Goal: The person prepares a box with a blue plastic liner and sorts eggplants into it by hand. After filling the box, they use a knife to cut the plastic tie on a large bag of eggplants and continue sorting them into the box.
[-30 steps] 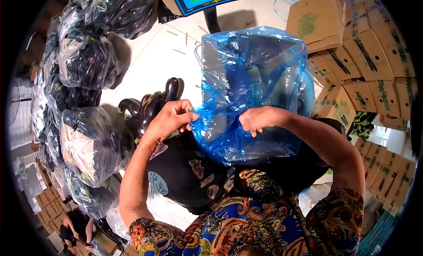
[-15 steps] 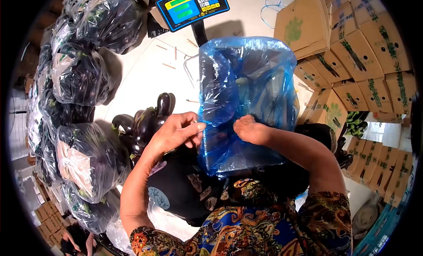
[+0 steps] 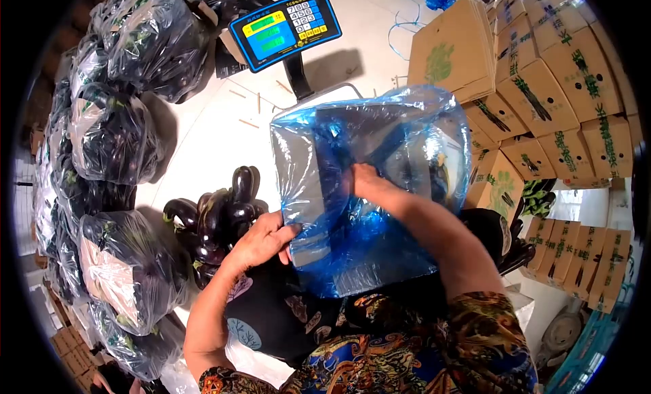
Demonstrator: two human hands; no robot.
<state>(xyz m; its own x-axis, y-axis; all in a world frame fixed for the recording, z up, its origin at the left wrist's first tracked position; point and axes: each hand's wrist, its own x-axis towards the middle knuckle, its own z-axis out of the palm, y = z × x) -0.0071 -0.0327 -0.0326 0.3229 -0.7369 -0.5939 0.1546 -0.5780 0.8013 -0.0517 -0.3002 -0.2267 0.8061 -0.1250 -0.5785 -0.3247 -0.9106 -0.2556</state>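
A thin blue plastic bag lines and drapes over an open box that stands in front of me, below the scale. At its left edge my left hand is closed, with thumb and fingers pinching the plastic over the rim. My right hand reaches down inside the lined box, its fingers curled against the plastic; their tips are hidden, so I cannot make out what they hold. Beside my left hand lies a pile of dark, shiny eggplants on the floor.
A digital scale display stands beyond the box. Clear bags packed with eggplants line the left side. Stacked printed cartons rise at the right, beside flattened cardboard. Small sticks are scattered on the pale floor.
My right hand has moved up and left, deeper into the box. The plastic is spread wider, and my left hand has come lower along its left edge. The view has shifted slightly.
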